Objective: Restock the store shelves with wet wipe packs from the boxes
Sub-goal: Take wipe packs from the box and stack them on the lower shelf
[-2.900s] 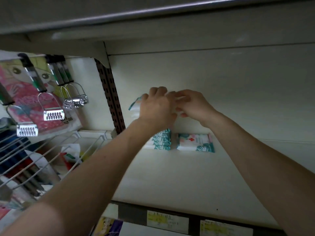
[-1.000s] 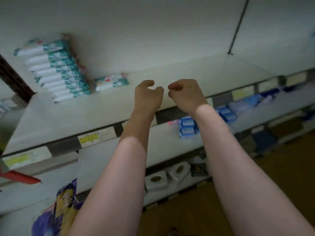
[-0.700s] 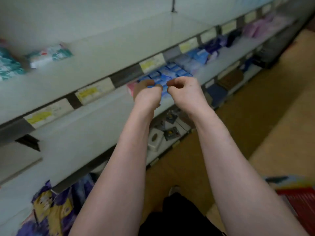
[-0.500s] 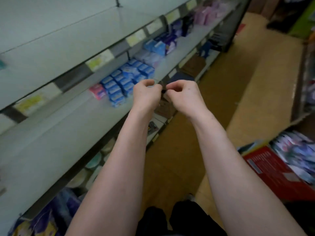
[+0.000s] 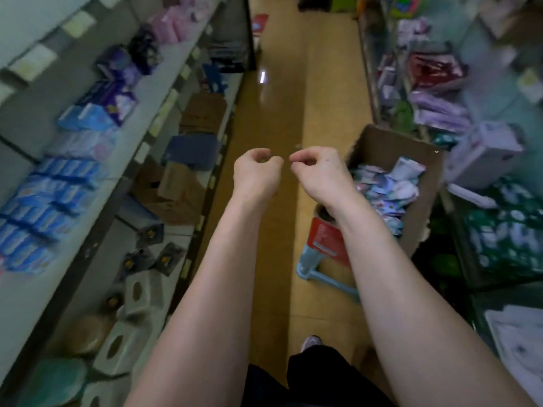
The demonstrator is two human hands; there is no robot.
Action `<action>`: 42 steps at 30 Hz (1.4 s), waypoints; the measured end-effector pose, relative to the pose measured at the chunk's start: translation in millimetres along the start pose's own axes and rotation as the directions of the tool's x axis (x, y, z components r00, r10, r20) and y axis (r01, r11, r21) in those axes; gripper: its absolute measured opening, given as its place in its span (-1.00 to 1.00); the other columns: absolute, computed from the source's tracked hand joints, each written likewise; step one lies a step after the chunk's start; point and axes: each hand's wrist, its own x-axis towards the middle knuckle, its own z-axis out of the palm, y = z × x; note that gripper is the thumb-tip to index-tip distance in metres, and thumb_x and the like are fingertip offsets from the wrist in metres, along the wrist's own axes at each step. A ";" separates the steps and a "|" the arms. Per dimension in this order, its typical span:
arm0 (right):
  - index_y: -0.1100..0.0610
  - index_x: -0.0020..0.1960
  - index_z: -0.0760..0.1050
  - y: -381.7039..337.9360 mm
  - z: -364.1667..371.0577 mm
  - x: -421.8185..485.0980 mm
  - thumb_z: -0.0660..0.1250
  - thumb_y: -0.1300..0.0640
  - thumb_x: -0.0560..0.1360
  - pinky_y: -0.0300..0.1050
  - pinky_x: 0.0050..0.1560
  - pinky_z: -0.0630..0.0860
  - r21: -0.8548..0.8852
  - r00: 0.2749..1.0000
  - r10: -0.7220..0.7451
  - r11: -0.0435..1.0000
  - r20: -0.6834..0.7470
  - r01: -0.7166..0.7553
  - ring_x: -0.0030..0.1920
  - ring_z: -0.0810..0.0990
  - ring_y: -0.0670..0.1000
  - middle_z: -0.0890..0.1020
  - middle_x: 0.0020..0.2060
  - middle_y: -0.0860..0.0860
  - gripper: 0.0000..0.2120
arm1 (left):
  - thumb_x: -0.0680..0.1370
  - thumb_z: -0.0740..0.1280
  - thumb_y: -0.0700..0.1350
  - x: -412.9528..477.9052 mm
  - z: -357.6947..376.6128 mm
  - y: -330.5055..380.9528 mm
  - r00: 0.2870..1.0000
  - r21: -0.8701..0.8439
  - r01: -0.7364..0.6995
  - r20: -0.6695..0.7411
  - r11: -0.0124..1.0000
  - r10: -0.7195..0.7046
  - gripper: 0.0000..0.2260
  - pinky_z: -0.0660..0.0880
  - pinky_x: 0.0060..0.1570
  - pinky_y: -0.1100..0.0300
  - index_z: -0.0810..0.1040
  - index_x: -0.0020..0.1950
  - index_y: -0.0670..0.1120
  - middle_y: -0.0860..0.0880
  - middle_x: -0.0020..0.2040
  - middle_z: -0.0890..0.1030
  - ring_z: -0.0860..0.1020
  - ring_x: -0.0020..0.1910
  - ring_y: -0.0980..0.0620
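a: what do the hands carry?

b: nothing. the left hand and right hand float side by side at mid frame above the aisle floor. each grip is loosely curled and empty.

a: why held like that?

b: my guess is they're free to take a fresh load. the right wrist is already just in front of the supply.

a: where are the wipes?

b: right of centre, in an open cardboard box. the wet wipe packs lie inside in a loose jumble, pale with blue and pink print, and reach partway up its walls.

a: is the box on the floor?

b: it seems to sit on a light blue stool, probably to save bending.

a: and the shelves?

b: the shelving along the left edge holds rows of blue packets, too blurred to read.
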 end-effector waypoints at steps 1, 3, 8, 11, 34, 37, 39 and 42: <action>0.02 0.06 0.62 9.7 -11.8 6.9 0.31 0.13 0.53 -0.23 -0.08 0.47 0.006 1.000 0.015 1.000 -0.019 -0.015 -0.01 0.58 -0.01 0.63 -0.05 -0.03 -0.84 | 0.60 0.29 -0.08 2.4 17.4 4.0 1.000 0.012 0.005 0.026 1.000 -0.006 -0.68 0.61 -0.04 0.12 0.46 0.36 -0.02 -0.01 0.13 0.56 0.56 -0.13 0.12; 0.04 0.05 0.63 26.0 -33.2 18.8 0.32 0.14 0.52 -0.17 0.02 0.51 0.029 0.997 0.042 0.999 -0.062 -0.040 0.02 0.60 0.02 0.65 -0.02 0.01 -0.84 | 0.59 0.30 -0.08 7.1 48.1 12.1 0.998 0.035 0.011 0.069 0.999 -0.014 -0.69 0.62 -0.04 0.11 0.47 0.34 -0.03 -0.02 0.07 0.58 0.57 -0.17 0.10; 0.05 0.03 0.64 60.3 -84.5 41.6 0.31 0.15 0.51 -0.16 -0.02 0.48 0.086 0.979 0.140 0.988 -0.147 -0.129 -0.06 0.56 0.00 0.64 -0.06 -0.02 -0.84 | 0.58 0.31 -0.11 22.2 112.7 25.7 0.980 0.086 0.028 0.192 0.996 -0.044 -0.71 0.63 -0.11 0.12 0.48 0.30 -0.06 -0.05 -0.01 0.61 0.59 -0.17 0.06; 0.08 0.04 0.64 80.4 -107.9 56.6 0.31 0.17 0.52 -0.16 0.06 0.48 0.126 0.959 0.204 0.975 -0.197 -0.181 -0.01 0.57 -0.03 0.62 -0.11 -0.05 -0.83 | 0.56 0.32 -0.09 36.1 146.0 31.1 0.969 0.106 0.047 0.236 0.993 -0.071 -0.70 0.62 0.00 0.06 0.50 0.29 -0.05 -0.07 0.05 0.62 0.60 -0.14 0.03; 0.30 -0.17 0.62 244.2 -143.4 217.5 0.30 0.25 0.52 0.09 0.03 0.55 0.255 0.714 0.635 0.772 -0.295 -0.582 -0.11 0.61 0.16 0.66 -0.16 0.26 -0.82 | 0.58 0.30 -0.21 200.7 313.7 -15.5 0.732 0.242 0.384 0.509 0.891 -0.453 -0.73 0.52 -0.27 0.14 0.48 0.29 -0.15 -0.07 -0.17 0.51 0.50 -0.28 0.01; 0.41 -0.05 0.60 278.2 -140.1 234.9 0.28 0.29 0.52 0.00 -0.01 0.53 0.210 0.696 0.659 0.751 -0.284 -0.626 -0.09 0.58 0.11 0.64 -0.02 0.30 -0.81 | 0.57 0.31 -0.22 218.3 337.3 -31.5 0.739 0.251 0.395 0.484 0.884 -0.468 -0.72 0.54 -0.25 0.12 0.48 0.28 -0.14 -0.09 -0.10 0.53 0.54 -0.21 -0.02; 0.37 0.09 0.59 302.4 -137.4 247.0 0.27 0.30 0.53 -0.04 0.04 0.51 0.177 0.674 0.697 0.716 -0.245 -0.676 0.05 0.58 0.15 0.62 0.11 0.23 -0.79 | 0.57 0.31 -0.21 226.1 353.1 -41.2 0.739 0.255 0.405 0.474 0.878 -0.478 -0.74 0.56 -0.22 0.11 0.49 0.26 -0.12 -0.10 -0.05 0.54 0.57 -0.15 -0.05; 0.22 0.32 0.46 336.8 -130.9 259.7 0.29 0.24 0.53 -0.13 0.00 0.41 0.149 0.631 0.756 0.654 -0.175 -0.742 0.04 0.52 0.11 0.54 0.24 0.18 -0.64 | 0.58 0.31 -0.19 231.1 376.4 -58.2 0.729 0.266 0.425 0.465 0.865 -0.502 -0.76 0.54 -0.19 0.10 0.50 0.25 -0.12 -0.09 -0.06 0.54 0.55 -0.16 -0.04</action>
